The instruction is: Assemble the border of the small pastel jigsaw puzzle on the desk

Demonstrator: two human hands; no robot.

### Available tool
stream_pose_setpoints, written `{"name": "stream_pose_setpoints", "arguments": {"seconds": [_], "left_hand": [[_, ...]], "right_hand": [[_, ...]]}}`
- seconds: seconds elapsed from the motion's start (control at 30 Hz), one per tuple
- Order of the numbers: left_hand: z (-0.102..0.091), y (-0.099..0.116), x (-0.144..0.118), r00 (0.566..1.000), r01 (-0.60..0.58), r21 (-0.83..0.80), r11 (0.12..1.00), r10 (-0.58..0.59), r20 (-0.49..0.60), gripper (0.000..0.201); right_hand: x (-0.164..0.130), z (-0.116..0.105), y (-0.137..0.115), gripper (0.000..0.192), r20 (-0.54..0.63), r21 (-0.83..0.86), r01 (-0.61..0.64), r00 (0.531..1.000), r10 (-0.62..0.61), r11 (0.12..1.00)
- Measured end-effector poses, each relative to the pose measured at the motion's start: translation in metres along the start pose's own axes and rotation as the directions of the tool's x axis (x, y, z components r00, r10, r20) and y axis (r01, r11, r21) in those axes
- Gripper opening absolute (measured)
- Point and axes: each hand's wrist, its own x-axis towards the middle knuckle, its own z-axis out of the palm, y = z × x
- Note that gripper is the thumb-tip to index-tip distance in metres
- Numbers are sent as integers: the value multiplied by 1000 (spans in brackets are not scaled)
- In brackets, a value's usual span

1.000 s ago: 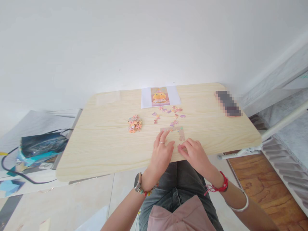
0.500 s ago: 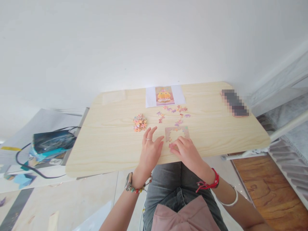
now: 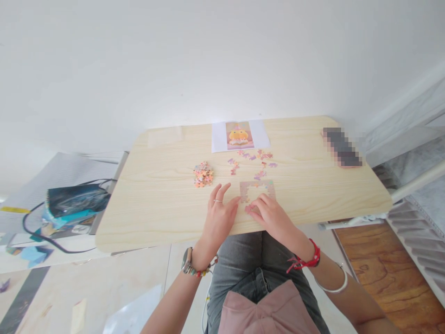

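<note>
A pale wooden table with rounded corners [image 3: 156, 195] is standing against a plain white wall [image 3: 208, 55], daylight washing evenly over both. Glossy cream floor tiles [image 3: 114, 287] are meeting reddish-brown wood-patterned flooring [image 3: 389, 264] at right.

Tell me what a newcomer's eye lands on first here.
The two hands at the near edge of the pale wooden table: the left hand lies flat beside a half-built puzzle frame, and the right hand presses its near edge. Behind sit a heap of pieces and a reference picture.
</note>
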Motion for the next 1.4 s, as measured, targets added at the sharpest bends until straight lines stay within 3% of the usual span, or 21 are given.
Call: {"name": "stream_pose_setpoints", "arguments": {"seconds": [0.33,0.93,1.17,1.4], "left_hand": [[-2,1,0,1000,-6,-18,1000,6,-2,19],[-3,1,2,999,-26,-27,999,27,18,16],[-5,0,0,1000,-21,-10,1000,21,7,17],[-6,6,0,1000,-26,-23,999,26,7,16]], "right_hand": [[21,-5,-2,10,63,-205,127,991,-116,971],[22,-10,-2,12,110,-192,129,988,-110,973],[7,-21,2,6,77,-40,99,992,-96,994],[-23,-40,32,9,69,-41,-13,998,16,999]]}}
